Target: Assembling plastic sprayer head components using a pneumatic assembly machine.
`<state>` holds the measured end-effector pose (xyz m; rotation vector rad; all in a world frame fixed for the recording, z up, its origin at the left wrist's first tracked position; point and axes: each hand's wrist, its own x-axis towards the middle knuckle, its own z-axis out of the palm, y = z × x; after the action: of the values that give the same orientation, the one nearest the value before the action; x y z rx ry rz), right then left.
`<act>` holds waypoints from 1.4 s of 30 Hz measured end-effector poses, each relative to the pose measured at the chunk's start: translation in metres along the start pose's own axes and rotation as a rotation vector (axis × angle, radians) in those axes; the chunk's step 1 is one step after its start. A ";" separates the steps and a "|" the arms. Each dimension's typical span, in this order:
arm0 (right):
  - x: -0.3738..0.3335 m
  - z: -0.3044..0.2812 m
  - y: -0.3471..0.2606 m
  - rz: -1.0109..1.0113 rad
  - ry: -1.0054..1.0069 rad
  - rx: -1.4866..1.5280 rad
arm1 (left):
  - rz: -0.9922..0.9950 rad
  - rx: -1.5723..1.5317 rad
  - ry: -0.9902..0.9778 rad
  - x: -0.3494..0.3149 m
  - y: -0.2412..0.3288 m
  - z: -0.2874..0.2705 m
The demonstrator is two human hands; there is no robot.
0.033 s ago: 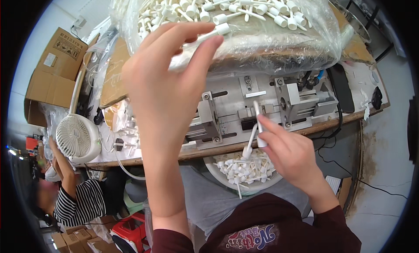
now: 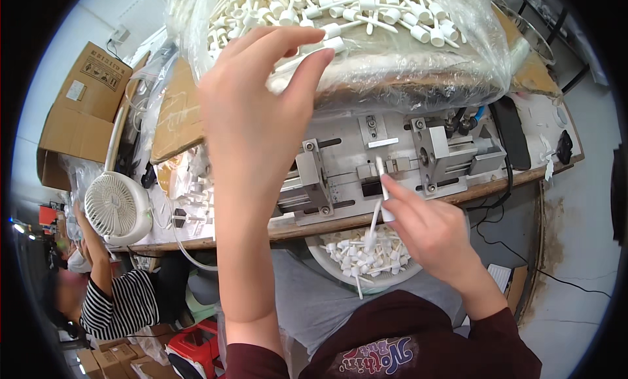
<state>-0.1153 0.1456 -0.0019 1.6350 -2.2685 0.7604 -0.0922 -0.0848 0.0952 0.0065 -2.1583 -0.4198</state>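
My left hand [image 2: 261, 98] is raised at the near edge of a pile of white plastic pieces, each a thin stick with a cup-shaped end. Its thumb and forefinger are apart, and one loose white piece [image 2: 334, 45] shows just beyond the fingertips. My right hand [image 2: 428, 225] pinches a white stick piece [image 2: 382, 168], its thin end pointing up at the small metal clamp [image 2: 398, 164] of the bench fixture. Another white stick piece [image 2: 375, 215], blurred, is in the air beside those fingers, above a basin [image 2: 340, 272] of similar pieces on my lap.
Clear plastic sheeting [image 2: 418, 88] holds the pile at the back of the bench. Metal cylinder blocks [image 2: 451, 153] flank the clamp. A white fan [image 2: 118, 206] and a cardboard box [image 2: 85, 111] stand on the left, where a person in a striped top [image 2: 121, 304] sits. Cables hang at right.
The loose piece beside my right hand has dropped lower toward the basin. My right hand has shifted slightly left, and my left hand slightly right and up.
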 end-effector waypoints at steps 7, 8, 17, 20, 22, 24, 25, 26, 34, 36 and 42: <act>0.020 0.005 -0.007 -0.026 -0.072 -0.090 | -0.215 0.166 -0.240 0.018 -0.032 0.054; 0.021 0.004 -0.007 -0.040 -0.076 -0.100 | -0.208 0.163 -0.232 0.017 -0.032 0.054; 0.034 -0.010 -0.004 -0.054 -0.237 -0.049 | -0.072 -0.158 -0.066 -0.020 0.020 -0.002; 0.057 -0.034 0.012 0.010 -0.240 0.190 | -0.073 -0.168 -0.078 -0.048 0.031 -0.022; 0.085 -0.037 0.031 0.014 0.092 0.276 | -0.112 -0.202 -0.136 -0.066 0.037 -0.029; 0.131 -0.047 0.048 0.098 0.203 0.297 | -0.152 -0.225 -0.172 -0.084 0.040 -0.030; 0.154 -0.048 0.066 0.026 0.267 0.224 | -0.137 -0.218 -0.189 -0.089 0.044 -0.029; 0.177 -0.044 0.084 -0.051 0.330 0.157 | -0.123 -0.205 -0.205 -0.093 0.047 -0.027; 0.288 -0.021 0.110 0.406 -0.358 -0.114 | -0.110 -0.155 -0.298 -0.128 0.058 -0.001; 0.295 -0.019 0.109 0.530 -0.396 -0.034 | -0.101 -0.128 -0.311 -0.132 0.058 0.003; 0.285 -0.026 0.113 0.178 -0.554 -0.274 | -0.086 -0.098 -0.325 -0.140 0.053 0.012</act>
<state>-0.3212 -0.0436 0.1261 1.6729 -2.7612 0.0025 -0.0122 -0.0091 -0.0064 -0.0250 -2.4607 -0.6106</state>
